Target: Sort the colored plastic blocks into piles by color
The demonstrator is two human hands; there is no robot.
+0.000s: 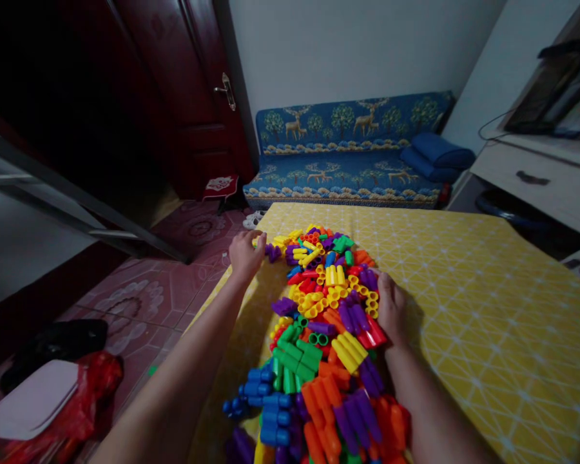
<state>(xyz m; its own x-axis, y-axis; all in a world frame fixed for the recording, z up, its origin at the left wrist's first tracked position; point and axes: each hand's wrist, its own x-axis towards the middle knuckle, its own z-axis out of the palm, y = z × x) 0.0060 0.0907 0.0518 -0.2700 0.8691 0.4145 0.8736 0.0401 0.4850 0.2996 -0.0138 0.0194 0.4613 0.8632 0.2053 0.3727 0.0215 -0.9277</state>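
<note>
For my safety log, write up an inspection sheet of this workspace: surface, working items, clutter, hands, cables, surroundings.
Surface: yellow tablecloth with pale crossing lines.
Working items: long heap of coloured plastic pieces, some joined in rows, nearer the table's left side.
Clutter: red plastic bag, black bag and pale flat panel on the floor, left.
Hands: left hand at the heap's far left edge; right hand along its right edge. Grip on any piece unclear.
Cables: thin dark cable beside the white drawer unit, apart from the heap.
Surroundings: blue patterned sofa, dark red door, red-topped stool.
</note>
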